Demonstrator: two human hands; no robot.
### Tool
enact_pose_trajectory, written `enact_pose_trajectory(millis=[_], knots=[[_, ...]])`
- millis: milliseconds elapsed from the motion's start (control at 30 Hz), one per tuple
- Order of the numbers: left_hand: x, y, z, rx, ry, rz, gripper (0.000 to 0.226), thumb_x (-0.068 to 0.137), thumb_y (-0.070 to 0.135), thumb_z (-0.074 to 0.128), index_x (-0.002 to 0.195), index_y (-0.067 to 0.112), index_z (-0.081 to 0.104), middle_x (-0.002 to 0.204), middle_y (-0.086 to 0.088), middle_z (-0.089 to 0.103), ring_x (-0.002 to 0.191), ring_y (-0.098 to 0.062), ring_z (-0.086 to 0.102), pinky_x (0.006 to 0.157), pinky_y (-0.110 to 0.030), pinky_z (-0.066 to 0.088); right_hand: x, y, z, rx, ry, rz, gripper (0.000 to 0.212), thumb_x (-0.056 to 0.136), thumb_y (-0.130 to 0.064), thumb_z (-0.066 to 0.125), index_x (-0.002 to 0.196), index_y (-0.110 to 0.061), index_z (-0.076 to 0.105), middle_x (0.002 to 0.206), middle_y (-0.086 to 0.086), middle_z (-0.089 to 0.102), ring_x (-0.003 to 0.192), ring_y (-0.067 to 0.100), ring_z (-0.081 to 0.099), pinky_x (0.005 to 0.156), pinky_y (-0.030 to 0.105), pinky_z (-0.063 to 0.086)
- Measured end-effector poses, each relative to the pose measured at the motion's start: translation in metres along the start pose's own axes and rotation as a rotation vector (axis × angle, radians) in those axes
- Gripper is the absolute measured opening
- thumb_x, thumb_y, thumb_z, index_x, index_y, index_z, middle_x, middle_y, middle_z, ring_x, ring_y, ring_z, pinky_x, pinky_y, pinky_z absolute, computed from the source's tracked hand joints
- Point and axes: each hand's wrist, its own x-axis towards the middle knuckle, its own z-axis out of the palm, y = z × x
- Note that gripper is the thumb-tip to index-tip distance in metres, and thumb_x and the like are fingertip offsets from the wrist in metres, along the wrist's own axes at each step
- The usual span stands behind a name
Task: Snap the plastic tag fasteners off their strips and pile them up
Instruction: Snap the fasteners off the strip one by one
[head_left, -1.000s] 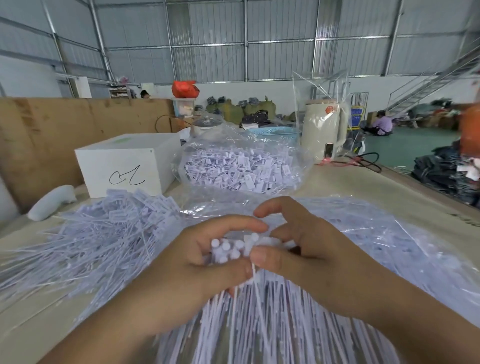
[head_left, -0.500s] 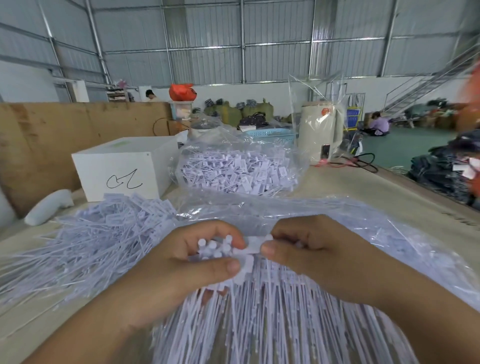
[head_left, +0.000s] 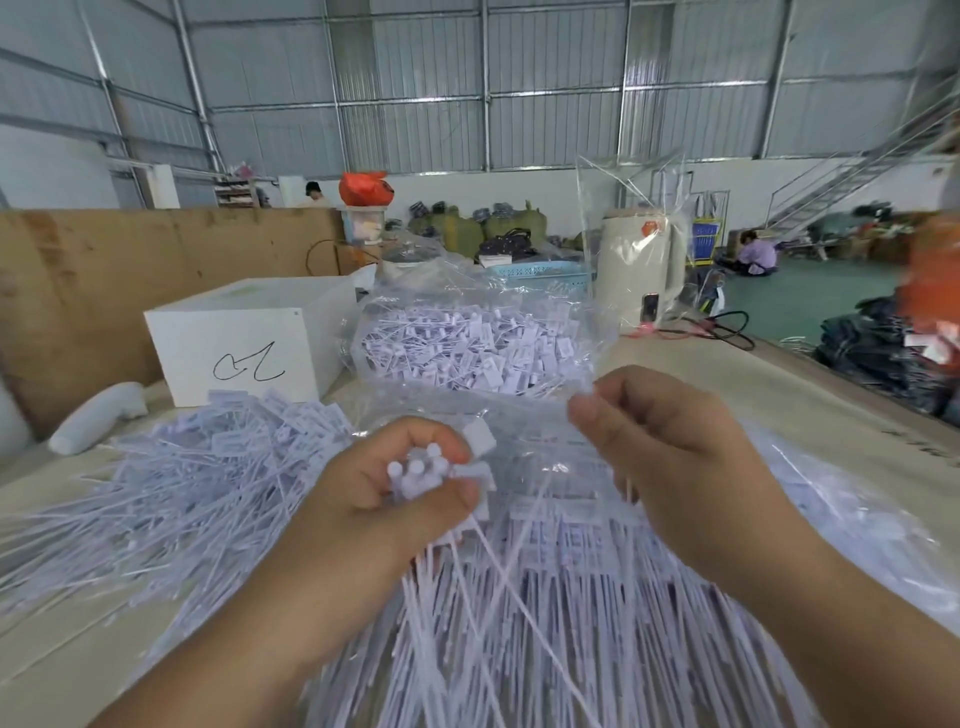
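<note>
Since half a second ago the right hand (head_left: 670, 447) has pulled up and away from the left, a freed fastener pinched in its fingers (head_left: 589, 413). Loose heap of thin white plastic tag fasteners (head_left: 208, 488) lies left on the tan counter (head_left: 810, 400). Left hand (head_left: 384, 499) clamps the white strip of knobbed fastener heads (head_left: 421, 470). These look featherlight, springy and slick: best gripped at the stiff heads, never the whippy tails. Crinkly clear bags (head_left: 467, 338) beyond hold more.

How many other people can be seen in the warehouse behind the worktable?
2. One person stands behind the brown board at back left, only the head showing; another person sits on the green floor at right, near the staircase. Others may be hidden behind clutter.
</note>
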Motion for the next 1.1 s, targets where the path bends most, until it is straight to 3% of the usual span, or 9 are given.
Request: enact_pose_trajectory(millis=[100, 233, 333, 500, 600, 667, 767, 900, 1100], knots=[[-0.003, 0.002, 0.003, 0.002, -0.171, -0.005, 0.017, 0.065, 0.026, 0.079, 0.08, 0.027, 0.071, 0.07, 0.012, 0.065, 0.06, -0.003, 0.062, 0.048, -0.016, 0.047, -0.006, 0.001, 0.007, 0.047, -0.341, -0.04, 0.027, 0.082, -0.054, 0.066, 0.103, -0.045, 0.05, 0.055, -0.012, 0.044, 0.045, 0.005, 0.034, 0.044, 0.02, 0.03], [-0.004, 0.004, 0.002, -0.037, -0.281, 0.006, 0.021, 0.071, 0.011, 0.072, 0.086, 0.026, 0.073, 0.077, 0.009, 0.07, 0.067, -0.001, 0.063, 0.056, -0.014, 0.048, -0.006, 0.005, 0.015, -0.027, -0.408, -0.092, 0.053, 0.074, -0.052, 0.066, 0.119, -0.053, 0.037, 0.074, -0.007, 0.047, 0.055, 0.002, 0.041, 0.055, 0.018, 0.033], [-0.004, 0.006, -0.001, -0.098, -0.394, -0.001, 0.031, 0.074, 0.003, 0.071, 0.097, 0.023, 0.074, 0.093, 0.004, 0.075, 0.082, -0.004, 0.067, 0.066, -0.014, 0.05, -0.006, 0.006, 0.015, 0.033, -0.419, -0.051, 0.061, 0.067, -0.055, 0.07, 0.119, -0.054, 0.038, 0.076, -0.009, 0.05, 0.06, 0.004, 0.046, 0.059, 0.02, 0.036], [-0.003, 0.007, -0.009, -0.082, -0.536, -0.041, 0.026, 0.076, -0.001, 0.068, 0.092, 0.019, 0.07, 0.072, 0.014, 0.064, 0.064, 0.002, 0.057, 0.058, -0.009, 0.043, -0.007, 0.004, 0.014, 0.009, -0.507, -0.011, 0.044, 0.064, -0.059, 0.071, 0.101, -0.04, 0.06, 0.064, -0.002, 0.049, 0.059, 0.011, 0.044, 0.057, 0.024, 0.033], [-0.002, 0.007, -0.011, -0.076, -0.522, -0.022, 0.017, 0.073, 0.013, 0.072, 0.086, 0.024, 0.07, 0.069, 0.014, 0.061, 0.062, 0.001, 0.055, 0.057, -0.01, 0.044, -0.006, 0.002, 0.012, -0.023, -0.546, 0.03, 0.039, 0.07, -0.062, 0.068, 0.095, -0.032, 0.066, 0.067, 0.012, 0.053, 0.059, 0.021, 0.042, 0.059, 0.033, 0.031], [-0.001, 0.006, -0.012, -0.078, -0.508, -0.017, 0.015, 0.072, 0.019, 0.072, 0.086, 0.024, 0.069, 0.07, 0.011, 0.061, 0.062, -0.001, 0.056, 0.055, -0.013, 0.046, -0.005, 0.001, 0.007, 0.011, -0.547, 0.09, 0.036, 0.075, -0.058, 0.068, 0.095, -0.028, 0.067, 0.06, 0.004, 0.047, 0.058, 0.022, 0.039, 0.059, 0.034, 0.03], [-0.002, 0.002, -0.011, -0.091, -0.491, -0.022, 0.017, 0.07, 0.023, 0.075, 0.086, 0.021, 0.068, 0.07, 0.006, 0.059, 0.06, -0.004, 0.055, 0.052, -0.015, 0.045, -0.003, -0.001, 0.002, -0.02, -0.581, 0.096, 0.033, 0.08, -0.053, 0.068, 0.075, -0.02, 0.066, 0.055, -0.009, 0.038, 0.051, 0.01, 0.034, 0.052, 0.022, 0.028], [-0.003, -0.001, -0.002, -0.141, -0.449, -0.068, 0.038, 0.06, 0.043, 0.087, 0.082, 0.021, 0.065, 0.067, -0.002, 0.053, 0.056, -0.008, 0.051, 0.05, -0.016, 0.044, -0.003, -0.003, 0.005, -0.073, -0.486, 0.111, 0.036, 0.072, -0.055, 0.065, 0.068, -0.019, 0.063, 0.049, -0.013, 0.037, 0.045, 0.007, 0.03, 0.045, 0.018, 0.026], [-0.002, -0.006, 0.012, -0.078, -0.169, 0.036, 0.017, 0.065, 0.023, 0.079, 0.069, 0.025, 0.063, 0.066, 0.002, 0.058, 0.058, -0.01, 0.051, 0.053, -0.018, 0.044, -0.007, -0.005, 0.018, -0.166, -0.303, 0.107, 0.03, 0.089, -0.038, 0.061, 0.065, -0.023, 0.054, 0.045, -0.017, 0.047, 0.039, 0.003, 0.038, 0.042, 0.013, 0.031]])
